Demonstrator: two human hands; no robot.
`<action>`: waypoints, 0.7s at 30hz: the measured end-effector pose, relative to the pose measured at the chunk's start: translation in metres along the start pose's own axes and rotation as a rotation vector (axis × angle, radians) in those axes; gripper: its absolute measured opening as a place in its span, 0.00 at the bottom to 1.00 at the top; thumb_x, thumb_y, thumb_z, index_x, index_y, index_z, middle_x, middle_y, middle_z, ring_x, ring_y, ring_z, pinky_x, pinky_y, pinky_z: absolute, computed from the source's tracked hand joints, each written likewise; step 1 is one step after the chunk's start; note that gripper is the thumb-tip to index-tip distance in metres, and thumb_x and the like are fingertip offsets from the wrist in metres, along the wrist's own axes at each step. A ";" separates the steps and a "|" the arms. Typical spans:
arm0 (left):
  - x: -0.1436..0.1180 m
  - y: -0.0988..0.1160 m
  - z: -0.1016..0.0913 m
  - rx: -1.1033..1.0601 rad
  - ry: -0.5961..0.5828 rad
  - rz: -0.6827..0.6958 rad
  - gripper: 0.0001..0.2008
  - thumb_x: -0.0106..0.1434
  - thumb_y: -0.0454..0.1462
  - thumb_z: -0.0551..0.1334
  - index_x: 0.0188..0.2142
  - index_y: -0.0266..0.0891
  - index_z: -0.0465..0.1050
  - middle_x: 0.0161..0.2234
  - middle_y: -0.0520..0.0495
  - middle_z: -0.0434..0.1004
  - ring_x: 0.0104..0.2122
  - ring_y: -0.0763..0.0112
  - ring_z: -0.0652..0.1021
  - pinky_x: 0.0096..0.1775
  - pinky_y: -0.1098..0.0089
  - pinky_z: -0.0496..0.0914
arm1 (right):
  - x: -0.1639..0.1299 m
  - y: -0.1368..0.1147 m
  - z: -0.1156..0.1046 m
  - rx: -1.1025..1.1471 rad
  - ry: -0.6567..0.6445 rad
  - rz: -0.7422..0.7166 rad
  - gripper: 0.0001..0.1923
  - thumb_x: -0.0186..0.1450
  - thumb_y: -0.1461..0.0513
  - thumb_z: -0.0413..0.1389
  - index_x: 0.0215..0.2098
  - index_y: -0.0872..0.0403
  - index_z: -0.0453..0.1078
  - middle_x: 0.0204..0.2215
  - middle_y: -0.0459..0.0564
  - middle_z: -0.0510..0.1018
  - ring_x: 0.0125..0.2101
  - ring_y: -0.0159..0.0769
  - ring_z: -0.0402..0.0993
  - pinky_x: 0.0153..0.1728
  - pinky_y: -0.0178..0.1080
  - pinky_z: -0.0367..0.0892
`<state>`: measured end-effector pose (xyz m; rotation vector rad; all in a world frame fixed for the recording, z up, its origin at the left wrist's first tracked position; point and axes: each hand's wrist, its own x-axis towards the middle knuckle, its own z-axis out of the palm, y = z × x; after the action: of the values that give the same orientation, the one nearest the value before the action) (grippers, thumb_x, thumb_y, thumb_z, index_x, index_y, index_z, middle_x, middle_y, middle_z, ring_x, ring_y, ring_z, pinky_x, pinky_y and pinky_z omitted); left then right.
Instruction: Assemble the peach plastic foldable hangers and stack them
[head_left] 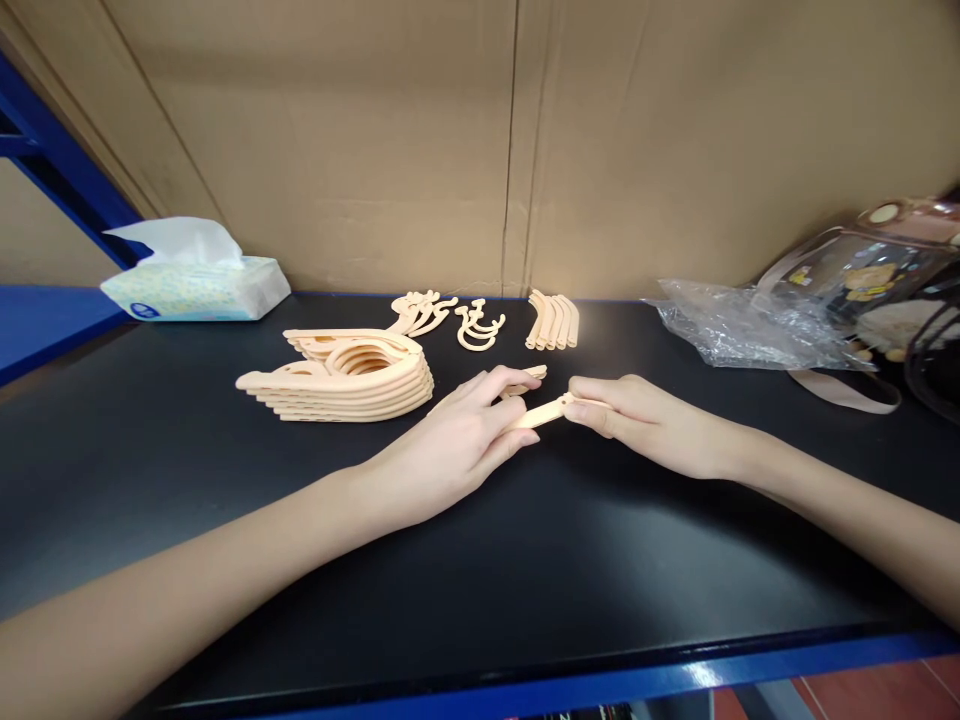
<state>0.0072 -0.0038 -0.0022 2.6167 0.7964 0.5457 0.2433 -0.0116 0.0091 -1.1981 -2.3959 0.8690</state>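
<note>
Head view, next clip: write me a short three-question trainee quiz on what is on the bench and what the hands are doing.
1. True or false: both hands grip the same peach plastic piece.
2. What sits at the far left of the black bench? A) tissue pack B) kettle C) glove
3. The stack of hanger bodies lies nearest the ____ hand.

Key:
1. True: the left hand and the right hand each pinch one end.
2. A, the tissue pack.
3. Left.

The bag [862, 290] runs off the right edge — its contents unclear.
</note>
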 end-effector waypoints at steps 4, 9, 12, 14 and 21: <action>0.000 0.001 0.000 0.028 -0.017 0.000 0.14 0.72 0.40 0.48 0.36 0.37 0.68 0.59 0.43 0.59 0.59 0.67 0.64 0.60 0.64 0.60 | -0.001 -0.001 -0.001 0.020 -0.010 0.012 0.18 0.72 0.53 0.46 0.26 0.52 0.53 0.19 0.37 0.54 0.20 0.27 0.50 0.22 0.34 0.50; 0.000 0.001 0.000 0.052 -0.033 0.005 0.14 0.72 0.40 0.48 0.35 0.37 0.67 0.59 0.43 0.60 0.60 0.66 0.63 0.62 0.61 0.58 | -0.002 -0.002 0.000 -0.096 -0.014 -0.008 0.17 0.72 0.55 0.45 0.26 0.52 0.52 0.17 0.37 0.52 0.18 0.27 0.49 0.20 0.34 0.47; -0.001 0.000 0.001 0.060 -0.035 0.028 0.13 0.72 0.40 0.48 0.34 0.38 0.66 0.59 0.43 0.60 0.62 0.66 0.61 0.63 0.61 0.56 | -0.002 -0.003 0.001 -0.197 -0.012 -0.037 0.17 0.72 0.54 0.43 0.27 0.51 0.50 0.17 0.37 0.53 0.17 0.27 0.50 0.20 0.35 0.47; -0.002 -0.001 0.001 0.063 -0.036 0.041 0.13 0.72 0.40 0.48 0.34 0.38 0.65 0.59 0.43 0.60 0.62 0.66 0.60 0.63 0.60 0.55 | -0.003 -0.004 0.002 -0.293 -0.011 -0.055 0.16 0.73 0.54 0.41 0.28 0.51 0.49 0.16 0.37 0.54 0.16 0.28 0.51 0.21 0.35 0.47; -0.001 -0.002 0.000 0.046 -0.059 0.044 0.12 0.72 0.40 0.48 0.36 0.39 0.66 0.60 0.45 0.60 0.60 0.66 0.63 0.61 0.62 0.60 | -0.003 0.000 0.005 -0.854 0.022 -0.163 0.16 0.73 0.56 0.35 0.32 0.52 0.57 0.19 0.44 0.69 0.14 0.32 0.58 0.20 0.38 0.41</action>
<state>0.0055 -0.0026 -0.0034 2.6849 0.7427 0.4653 0.2431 -0.0159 0.0051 -1.2041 -2.8753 -0.2760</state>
